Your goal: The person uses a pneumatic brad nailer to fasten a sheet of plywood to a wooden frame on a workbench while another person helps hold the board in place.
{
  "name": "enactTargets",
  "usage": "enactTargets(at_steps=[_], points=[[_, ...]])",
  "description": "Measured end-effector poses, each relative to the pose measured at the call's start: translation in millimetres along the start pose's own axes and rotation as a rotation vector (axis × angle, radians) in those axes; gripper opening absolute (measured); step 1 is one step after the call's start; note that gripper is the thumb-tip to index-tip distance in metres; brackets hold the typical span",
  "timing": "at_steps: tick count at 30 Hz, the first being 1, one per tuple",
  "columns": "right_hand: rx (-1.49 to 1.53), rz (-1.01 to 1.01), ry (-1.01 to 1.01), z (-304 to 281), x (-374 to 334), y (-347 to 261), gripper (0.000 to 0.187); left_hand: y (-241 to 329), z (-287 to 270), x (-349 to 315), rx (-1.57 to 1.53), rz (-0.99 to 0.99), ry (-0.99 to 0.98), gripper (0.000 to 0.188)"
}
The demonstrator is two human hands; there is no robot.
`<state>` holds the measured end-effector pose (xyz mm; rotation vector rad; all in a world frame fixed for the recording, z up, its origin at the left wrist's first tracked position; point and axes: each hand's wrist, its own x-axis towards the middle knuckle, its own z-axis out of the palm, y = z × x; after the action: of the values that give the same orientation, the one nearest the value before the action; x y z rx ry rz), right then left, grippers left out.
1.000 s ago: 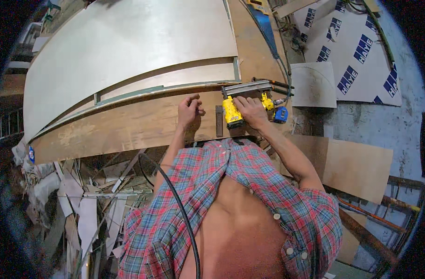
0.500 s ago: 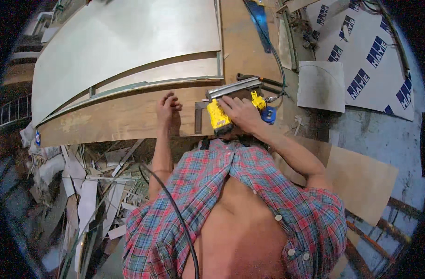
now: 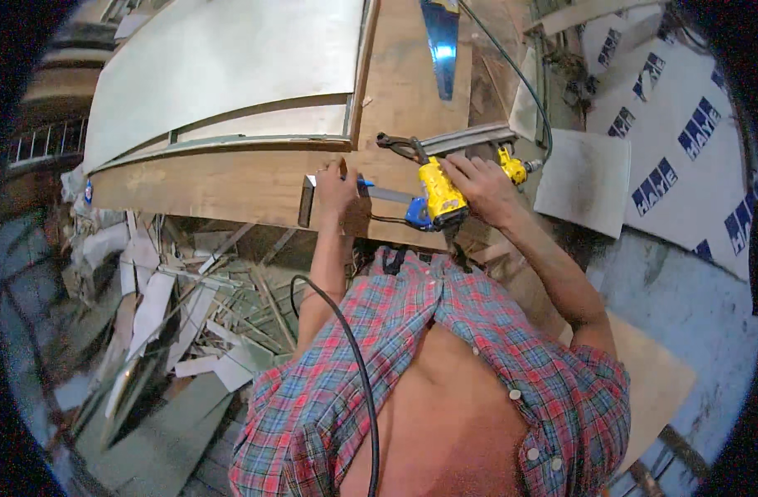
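My right hand (image 3: 481,189) is closed round the top of a yellow nail gun (image 3: 442,192) with a long silver magazine, tilted over the wooden bench top. Its air hose (image 3: 538,91) runs from the rear fitting up past the bench's right side. My left hand (image 3: 339,189) rests on the bench with curled fingers, between a dark upright bar, like the stock of a square (image 3: 307,205), and a grey strip (image 3: 389,195) with blue at its near end. What its fingertips grip is hidden. A blue tool (image 3: 418,214) lies beside the gun's lower end.
A large pale panel on a frame (image 3: 230,66) covers the bench's far left. A handsaw (image 3: 442,50) lies farther back, and black-handled pliers (image 3: 399,145) beside the gun. Offcuts (image 3: 230,306) litter the floor at left; printed boards (image 3: 677,149) lean at right.
The nail gun has moved right in my right hand, uncovering the grey strip and blue tool. My left hand has come right and down onto the bench beside the dark bar. The view has shifted.
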<state>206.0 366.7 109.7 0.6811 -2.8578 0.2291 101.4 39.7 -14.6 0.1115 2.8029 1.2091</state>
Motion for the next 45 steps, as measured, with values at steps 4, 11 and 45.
enactTargets(at_steps=[4,11,45], points=[[-0.013,0.03,-0.056,5.7,-7.1,20.2,0.045,5.4,17.1,-3.7,0.218,0.103,0.149,0.034],[0.056,0.002,-0.162,10.1,29.7,51.0,0.049,4.8,19.2,21.3,0.225,-0.06,0.21,0.034],[0.003,-0.387,-0.332,128.7,238.1,261.0,0.048,126.5,85.1,-41.6,-0.254,-0.597,0.836,0.058]])
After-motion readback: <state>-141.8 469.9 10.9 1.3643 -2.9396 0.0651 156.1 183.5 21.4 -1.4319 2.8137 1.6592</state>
